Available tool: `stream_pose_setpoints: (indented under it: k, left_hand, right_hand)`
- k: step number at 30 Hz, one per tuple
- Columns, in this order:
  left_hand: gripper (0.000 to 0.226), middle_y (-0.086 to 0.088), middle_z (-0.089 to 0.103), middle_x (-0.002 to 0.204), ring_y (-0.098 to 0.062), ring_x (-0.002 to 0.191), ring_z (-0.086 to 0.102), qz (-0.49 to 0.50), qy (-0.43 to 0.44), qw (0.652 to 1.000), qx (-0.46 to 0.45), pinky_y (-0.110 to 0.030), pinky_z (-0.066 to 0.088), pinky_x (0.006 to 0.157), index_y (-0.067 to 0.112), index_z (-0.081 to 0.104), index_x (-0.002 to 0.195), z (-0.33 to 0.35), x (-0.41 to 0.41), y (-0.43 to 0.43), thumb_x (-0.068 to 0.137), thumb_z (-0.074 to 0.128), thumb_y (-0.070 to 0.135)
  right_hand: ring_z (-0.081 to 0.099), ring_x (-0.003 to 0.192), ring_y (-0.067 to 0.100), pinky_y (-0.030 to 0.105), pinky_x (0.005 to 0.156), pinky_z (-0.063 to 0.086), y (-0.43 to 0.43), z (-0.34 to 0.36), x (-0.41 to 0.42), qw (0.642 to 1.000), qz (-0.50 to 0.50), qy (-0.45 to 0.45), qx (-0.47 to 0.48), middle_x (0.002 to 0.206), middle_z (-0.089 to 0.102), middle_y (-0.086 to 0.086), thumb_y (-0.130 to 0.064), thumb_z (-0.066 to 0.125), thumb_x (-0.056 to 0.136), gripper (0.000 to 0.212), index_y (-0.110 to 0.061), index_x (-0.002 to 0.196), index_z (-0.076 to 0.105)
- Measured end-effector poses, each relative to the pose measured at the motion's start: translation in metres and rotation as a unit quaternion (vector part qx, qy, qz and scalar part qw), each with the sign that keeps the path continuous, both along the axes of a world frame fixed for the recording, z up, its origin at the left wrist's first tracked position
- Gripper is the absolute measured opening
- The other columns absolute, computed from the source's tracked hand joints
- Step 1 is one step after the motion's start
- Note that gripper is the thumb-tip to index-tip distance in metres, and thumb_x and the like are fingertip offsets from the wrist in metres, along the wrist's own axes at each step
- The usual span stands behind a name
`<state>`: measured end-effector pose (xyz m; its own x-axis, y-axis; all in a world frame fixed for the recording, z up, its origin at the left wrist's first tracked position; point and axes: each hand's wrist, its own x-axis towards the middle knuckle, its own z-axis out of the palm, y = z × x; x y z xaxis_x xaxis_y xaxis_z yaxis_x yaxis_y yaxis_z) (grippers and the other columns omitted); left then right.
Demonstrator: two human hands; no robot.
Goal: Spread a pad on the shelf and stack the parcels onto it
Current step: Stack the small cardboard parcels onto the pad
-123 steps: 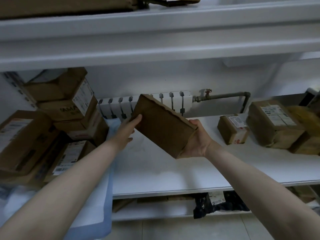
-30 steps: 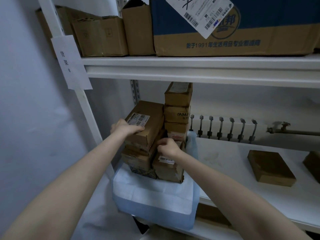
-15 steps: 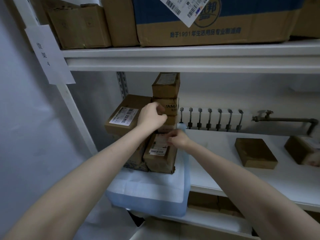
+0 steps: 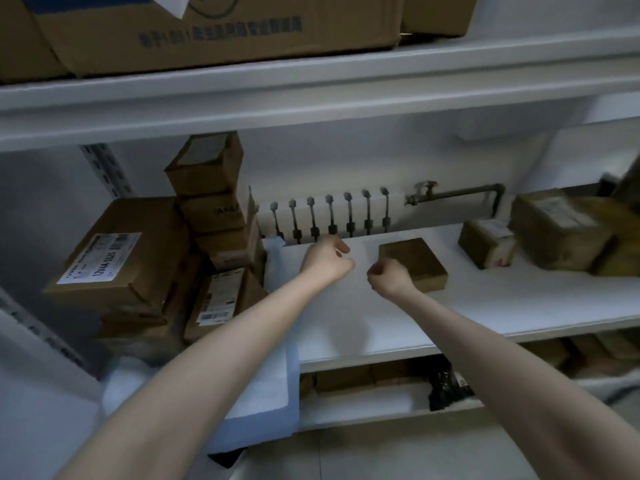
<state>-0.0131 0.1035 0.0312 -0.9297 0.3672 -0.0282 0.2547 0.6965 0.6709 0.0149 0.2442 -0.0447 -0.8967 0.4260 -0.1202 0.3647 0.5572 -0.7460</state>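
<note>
**Two empty hands above the shelf**

Parcels beneath the large labelled parcel [image 4: 121,254] are lost in shadow and blur and cannot be counted. The cartons [image 4: 207,29] on the upper level are cut off by the frame. A pale blue pad [image 4: 263,386] is spread at the left end of the shelf [image 4: 485,306] and draped over its front edge. On it a column of three parcels [image 4: 214,213] is seen, with one upright parcel [image 4: 218,299] in front. Three more are counted on the bare shelf: a flat brown parcel [image 4: 419,261], a small taped parcel [image 4: 488,247] and a bigger parcel [image 4: 557,230]. The left hand [image 4: 327,259] is loosely curled and empty. The right hand [image 4: 389,277] is curled closed on nothing, just before the flat brown parcel.
</note>
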Motion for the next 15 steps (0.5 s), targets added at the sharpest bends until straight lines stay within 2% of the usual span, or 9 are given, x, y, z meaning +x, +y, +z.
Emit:
stream_pose_setpoints:
  k: [2,5,8,11,15]
  left_hand:
    - [0.028,-0.003,0.06,0.113,-0.018,0.095,0.056,-0.006,-0.027,1.0,-0.01,-0.022,0.041,0.068,0.017,0.06,0.112,-0.011,-0.007,0.025,0.084,0.063,0.021]
    - [0.027,-0.003,0.06,0.118,-0.02,0.106,0.057,0.003,-0.058,0.998,-0.019,-0.023,0.042,0.076,0.016,0.061,0.113,-0.026,-0.021,0.07,0.086,0.063,0.019]
    - [0.029,-0.006,0.059,0.12,-0.022,0.109,0.056,0.005,-0.087,0.996,-0.006,-0.024,0.044,0.079,0.012,0.06,0.114,-0.036,-0.032,0.117,0.086,0.063,0.016]
    - [0.033,-0.008,0.058,0.12,-0.024,0.11,0.056,-0.004,-0.107,0.994,-0.006,-0.026,0.044,0.079,0.009,0.06,0.117,-0.041,-0.04,0.156,0.085,0.063,0.015]
    - [0.029,-0.012,0.059,0.118,-0.025,0.103,0.058,0.004,-0.123,0.992,-0.009,-0.023,0.043,0.07,0.006,0.061,0.114,-0.05,-0.05,0.187,0.085,0.063,0.013]
  right_hand:
    - [0.061,0.087,0.024,0.036,0.077,0.056,0.035,-0.008,0.001,0.999,-0.028,-0.006,0.028,0.1,0.064,0.006,-0.022,0.058,0.089,0.019,-0.011,0.104,0.06]
    - [0.06,0.099,0.029,0.037,0.078,0.054,0.092,-0.015,-0.002,0.993,-0.075,-0.027,0.084,0.113,0.06,0.009,-0.022,0.061,0.085,0.036,-0.009,0.117,0.054]
    - [0.046,0.123,0.033,0.041,0.092,0.047,0.151,-0.018,-0.009,0.978,-0.13,-0.036,0.159,0.135,0.046,0.014,-0.015,0.063,0.084,0.056,-0.007,0.135,0.039]
    - [0.033,0.132,0.037,0.045,0.104,0.035,0.202,-0.02,-0.017,0.953,-0.172,-0.039,0.246,0.142,0.036,0.019,-0.015,0.063,0.081,0.065,-0.003,0.137,0.032]
    - [0.022,0.139,0.038,0.048,0.111,0.027,0.253,-0.024,-0.032,0.943,-0.199,-0.094,0.25,0.148,0.023,0.02,-0.031,0.065,0.082,0.076,-0.005,0.142,0.026]
